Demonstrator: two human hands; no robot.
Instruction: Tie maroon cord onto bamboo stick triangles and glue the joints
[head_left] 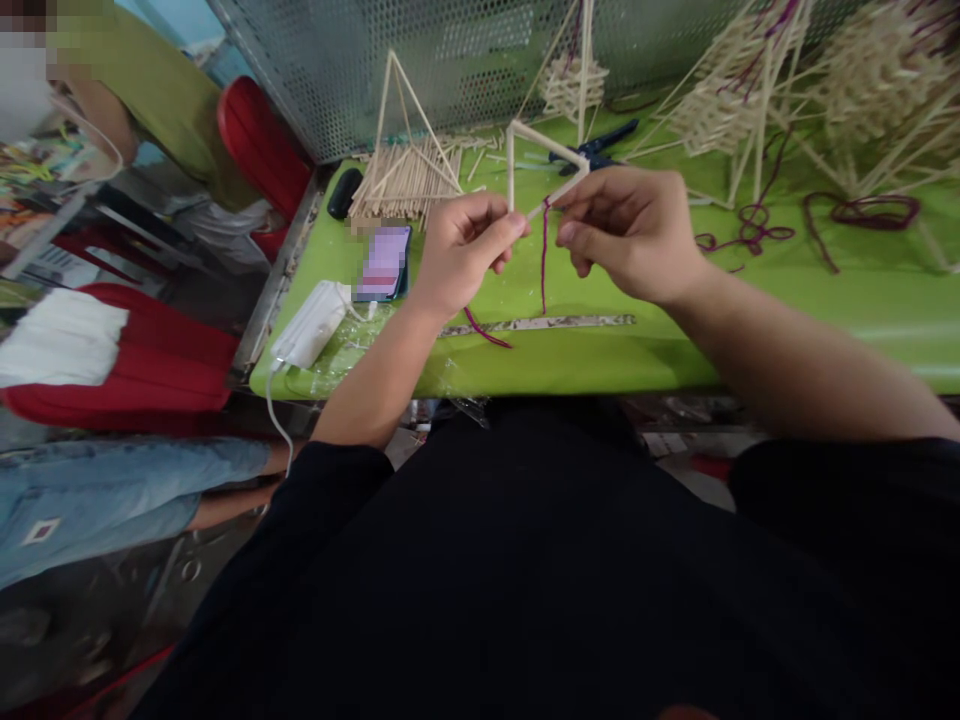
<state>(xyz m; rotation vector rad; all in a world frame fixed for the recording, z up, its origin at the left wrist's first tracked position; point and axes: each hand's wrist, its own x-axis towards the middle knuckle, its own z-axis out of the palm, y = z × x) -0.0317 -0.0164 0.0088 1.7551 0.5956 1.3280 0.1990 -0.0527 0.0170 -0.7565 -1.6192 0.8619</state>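
Note:
Both hands hold a small frame of pale wooden sticks (511,165) above the green tabletop. My left hand (469,245) pinches its lower left corner between thumb and fingers. My right hand (626,230) is closed on its right side, with the fingertips near a purple yarn (544,265) that is looped over the lower stick and hangs straight down. Part of the frame is hidden behind the right fingers. Below the left hand lies another short piece of purple yarn (486,330). Left of the hands, a triangular stick frame (409,110) stands over a pile of loose sticks (397,190).
A phone (384,262), a white power bank (311,325) with a cable, and a patterned strip (555,322) lie on the green table (847,325). Dark pliers (600,148) lie behind the hands. Several stick structures (720,100) stand right. Red chairs (172,350) and other people are at left.

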